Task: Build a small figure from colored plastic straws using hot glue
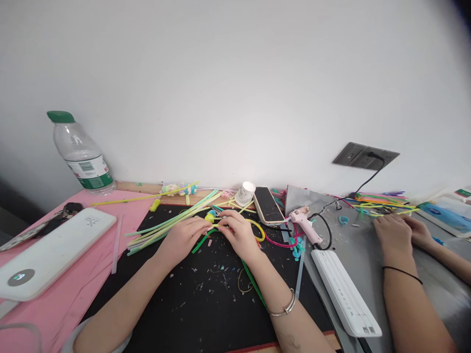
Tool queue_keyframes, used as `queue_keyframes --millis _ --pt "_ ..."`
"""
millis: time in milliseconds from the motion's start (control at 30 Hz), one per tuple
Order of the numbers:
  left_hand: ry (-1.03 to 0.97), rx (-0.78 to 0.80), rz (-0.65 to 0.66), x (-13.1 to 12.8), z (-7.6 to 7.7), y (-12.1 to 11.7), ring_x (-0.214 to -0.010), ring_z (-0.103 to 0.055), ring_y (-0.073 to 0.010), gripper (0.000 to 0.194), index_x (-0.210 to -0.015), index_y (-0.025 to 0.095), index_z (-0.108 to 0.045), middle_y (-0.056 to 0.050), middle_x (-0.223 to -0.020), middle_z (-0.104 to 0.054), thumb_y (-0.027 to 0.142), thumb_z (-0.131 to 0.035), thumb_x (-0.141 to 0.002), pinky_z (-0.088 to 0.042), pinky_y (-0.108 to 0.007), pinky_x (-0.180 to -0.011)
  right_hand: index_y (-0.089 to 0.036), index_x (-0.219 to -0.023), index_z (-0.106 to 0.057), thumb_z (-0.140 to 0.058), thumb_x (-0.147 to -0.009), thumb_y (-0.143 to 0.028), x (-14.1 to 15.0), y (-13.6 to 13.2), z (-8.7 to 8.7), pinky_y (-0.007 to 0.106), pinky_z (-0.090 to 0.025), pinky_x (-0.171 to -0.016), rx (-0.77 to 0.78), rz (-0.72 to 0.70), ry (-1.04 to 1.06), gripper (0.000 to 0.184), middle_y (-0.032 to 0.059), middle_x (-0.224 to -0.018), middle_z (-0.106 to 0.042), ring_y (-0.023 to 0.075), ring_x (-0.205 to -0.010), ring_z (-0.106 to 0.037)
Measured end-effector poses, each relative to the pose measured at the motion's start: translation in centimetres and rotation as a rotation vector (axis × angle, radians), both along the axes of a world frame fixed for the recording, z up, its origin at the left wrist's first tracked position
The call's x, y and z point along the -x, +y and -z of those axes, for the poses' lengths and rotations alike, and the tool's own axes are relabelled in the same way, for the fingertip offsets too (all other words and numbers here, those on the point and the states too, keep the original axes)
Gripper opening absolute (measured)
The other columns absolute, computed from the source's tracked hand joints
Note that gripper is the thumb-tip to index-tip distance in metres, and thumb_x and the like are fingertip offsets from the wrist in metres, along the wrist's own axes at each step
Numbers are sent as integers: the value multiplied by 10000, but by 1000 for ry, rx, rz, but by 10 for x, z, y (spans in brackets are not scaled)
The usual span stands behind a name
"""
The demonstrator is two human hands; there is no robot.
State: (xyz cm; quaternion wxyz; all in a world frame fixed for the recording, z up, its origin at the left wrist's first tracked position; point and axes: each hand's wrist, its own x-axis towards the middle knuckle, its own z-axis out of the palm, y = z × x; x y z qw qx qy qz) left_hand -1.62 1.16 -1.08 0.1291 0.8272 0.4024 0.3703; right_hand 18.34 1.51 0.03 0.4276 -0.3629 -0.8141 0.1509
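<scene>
My left hand [180, 239] and my right hand [241, 236] meet over a black mat [198, 294], fingertips pinched together and almost touching. Between them is a small bent piece of fuzzy pipe cleaner work; its exact shape is hidden by the fingers. A yellow pipe cleaner [262, 230] curves out on the right from under my right hand. A short green pipe cleaner [199, 244] sticks out below my left fingertips. Just behind the fingers sits a small yellow and blue piece [210, 216]. Pale green and yellow pipe cleaners [154, 236] lie in a bundle beside my left hand.
Behind my hands stand a paper cup [245, 195] and a phone [268, 206]. To the right are a pink glue gun [305, 224], a white power strip [346, 291] and a co-worker's hands [395, 235]. A power bank [55, 252] and bottle [86, 162] are left.
</scene>
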Motion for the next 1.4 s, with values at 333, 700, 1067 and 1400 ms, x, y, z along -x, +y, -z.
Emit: queue_keyframes --millis 333,700,1067,1400 --pt "-5 20 11 -1 -1 -1 -831 -653 -163 277 -914 207 -659 -44 -902 -708 229 -384 -940 -513 -267 -758 -196 -821 -625 -555 -888 -179 0 0 0 332 -487 -881 42 2 9 98 87 -1055 -630 191 -999 -608" --pt "0 24 10 -4 -9 -3 -724 -637 -147 267 -898 207 -646 -22 -787 -686 256 -389 -947 -490 -247 -684 -198 -810 -621 -541 -894 -174 1 0 2 326 -487 -876 28 -4 10 119 85 -1044 -628 187 -995 -607" --pt "5 58 -59 1 -9 -6 -754 -649 -155 274 -870 205 -656 -24 -835 -707 280 -402 -939 -495 -251 -715 -203 -875 -655 -552 -890 -191 10 4 6 305 -491 -880 -2 21 52 105 82 -1039 -626 181 -999 -603" --pt "49 28 -88 4 -8 -9 -854 -666 -181 251 -901 209 -654 -18 -914 -717 279 -416 -940 -504 -257 -771 -202 -815 -676 -577 -841 -143 7 2 2 316 -523 -819 128 15 138 118 86 -1093 -614 192 -961 -619"
